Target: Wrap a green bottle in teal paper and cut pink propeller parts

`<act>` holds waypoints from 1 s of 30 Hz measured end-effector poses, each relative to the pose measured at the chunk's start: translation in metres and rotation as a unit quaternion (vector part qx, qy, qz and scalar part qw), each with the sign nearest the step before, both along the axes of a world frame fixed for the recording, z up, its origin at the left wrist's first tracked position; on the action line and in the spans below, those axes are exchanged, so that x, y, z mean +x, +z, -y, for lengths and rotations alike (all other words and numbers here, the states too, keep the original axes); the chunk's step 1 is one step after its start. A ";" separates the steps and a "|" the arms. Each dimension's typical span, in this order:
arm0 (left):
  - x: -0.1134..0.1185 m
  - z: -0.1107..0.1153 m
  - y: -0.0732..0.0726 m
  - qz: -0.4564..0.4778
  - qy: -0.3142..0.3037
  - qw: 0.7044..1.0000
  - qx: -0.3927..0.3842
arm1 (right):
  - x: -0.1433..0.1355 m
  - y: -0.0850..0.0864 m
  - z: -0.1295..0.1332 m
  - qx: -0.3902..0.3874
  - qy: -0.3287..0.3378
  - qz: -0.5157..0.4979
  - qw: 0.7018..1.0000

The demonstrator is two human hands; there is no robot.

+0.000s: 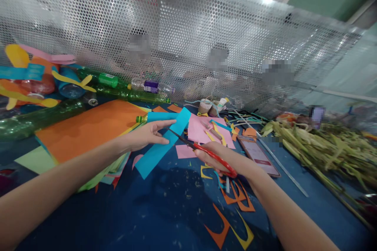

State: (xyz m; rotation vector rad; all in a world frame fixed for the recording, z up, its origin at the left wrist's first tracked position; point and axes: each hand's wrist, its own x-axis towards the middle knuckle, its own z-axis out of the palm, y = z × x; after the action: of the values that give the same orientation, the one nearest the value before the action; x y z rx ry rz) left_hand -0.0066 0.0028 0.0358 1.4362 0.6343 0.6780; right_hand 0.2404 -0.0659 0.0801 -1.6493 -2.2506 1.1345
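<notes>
Two bare hands work over one dark blue surface. Between thumb and fingers, the left hand grips one long blue paper strip, which slants in front of the person, its lower end toward the left. The right hand is closed around one pair of red-handled scissors, whose dark blades reach the strip near the left thumb; whether they bite into the paper cannot be told. Just behind the strip lies one bottle wrapped in blue paper, with a yellow-green cap. Under and beside the left forearm spreads one stack of coloured paper, orange on top, with pale green sheets below. Beyond the scissors are one larger pink sheet, bearing yellow scraps, and one smaller pink piece nearer the hands. Below the right hand lie at least three orange offcuts with curved cutouts, and two yellow offcuts. One phone rests to the right, near the right forearm, and one heap of husks lies farther right. At the far left sit at least two bottle models with paper blades. One clear bottle with a purple label lies before one perforated metal panel.
</notes>
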 end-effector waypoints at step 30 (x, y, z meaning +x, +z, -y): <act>0.021 0.032 -0.003 -0.122 -0.224 0.967 0.017 | 0.073 -0.038 -0.070 0.378 -0.206 0.134 0.893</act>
State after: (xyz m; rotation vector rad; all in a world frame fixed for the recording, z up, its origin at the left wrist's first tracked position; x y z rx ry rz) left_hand 0.0140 -0.0294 0.0323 1.6380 0.4624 0.1576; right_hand 0.3136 0.0040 0.0419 -1.8242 -1.9245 -0.0905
